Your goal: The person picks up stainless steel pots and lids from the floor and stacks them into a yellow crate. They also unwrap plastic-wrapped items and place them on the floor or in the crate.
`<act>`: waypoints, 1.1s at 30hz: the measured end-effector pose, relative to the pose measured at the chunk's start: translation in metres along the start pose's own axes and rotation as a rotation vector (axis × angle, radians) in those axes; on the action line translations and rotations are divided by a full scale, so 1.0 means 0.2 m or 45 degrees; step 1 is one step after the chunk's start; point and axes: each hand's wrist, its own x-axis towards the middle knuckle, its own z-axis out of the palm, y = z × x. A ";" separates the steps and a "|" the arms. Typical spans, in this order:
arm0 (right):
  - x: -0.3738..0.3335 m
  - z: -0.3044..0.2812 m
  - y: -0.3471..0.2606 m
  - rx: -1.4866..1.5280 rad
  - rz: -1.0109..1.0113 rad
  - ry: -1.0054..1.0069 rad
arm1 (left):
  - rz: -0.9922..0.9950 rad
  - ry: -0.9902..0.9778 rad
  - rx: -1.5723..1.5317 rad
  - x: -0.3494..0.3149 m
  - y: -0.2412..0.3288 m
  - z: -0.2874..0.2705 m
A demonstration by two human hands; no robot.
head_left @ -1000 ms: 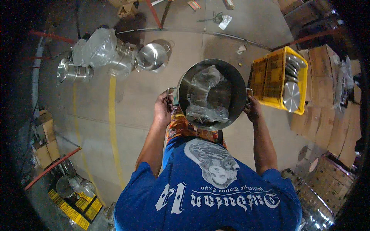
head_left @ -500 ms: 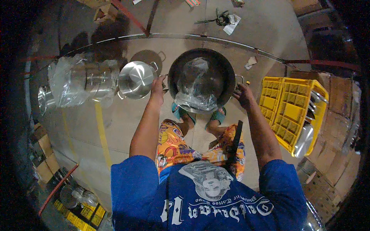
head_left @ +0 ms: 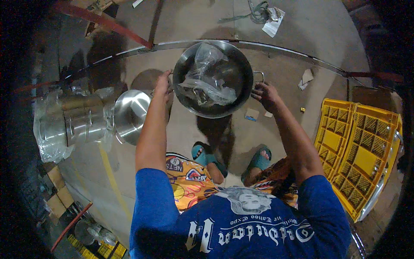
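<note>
A wide, two-handled steel pot (head_left: 239, 71) with a dark inside is held up in front of me, above the floor. Crumpled clear plastic (head_left: 207, 88) lies in it. At the pot's left side, my left hand (head_left: 162, 87) is closed on the handle there, partly hidden behind my wrist. My right hand (head_left: 265, 96) has its fingers curled at the right loop handle. Just left of my left forearm, a shiny smaller steel pot (head_left: 131, 114) shows its inside, partly covered by the arm.
Plastic-wrapped steel pots (head_left: 82, 123) lie in a row at the left. On the right stands a yellow plastic crate (head_left: 360, 149). A red bar (head_left: 103, 23) crosses the upper left. Paper scraps (head_left: 306, 80) and tangled cord (head_left: 258, 12) lie on the floor. Yellow crates (head_left: 101, 248) sit lower left.
The held pot has moved left and farther from my body, both hands still at its sides. My feet are wider apart and the view has shifted.
</note>
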 end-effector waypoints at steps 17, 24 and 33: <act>-0.16 0.12 0.00 -1.065 -0.399 0.163 | 0.209 -0.035 1.844 -0.14 0.01 0.61; -0.39 0.12 -0.12 -0.867 -0.383 -0.072 | 0.420 -0.034 1.842 -0.02 0.14 0.40; -0.40 0.20 -0.36 -0.064 -0.542 -0.111 | 0.716 -0.164 0.638 -0.62 0.98 0.13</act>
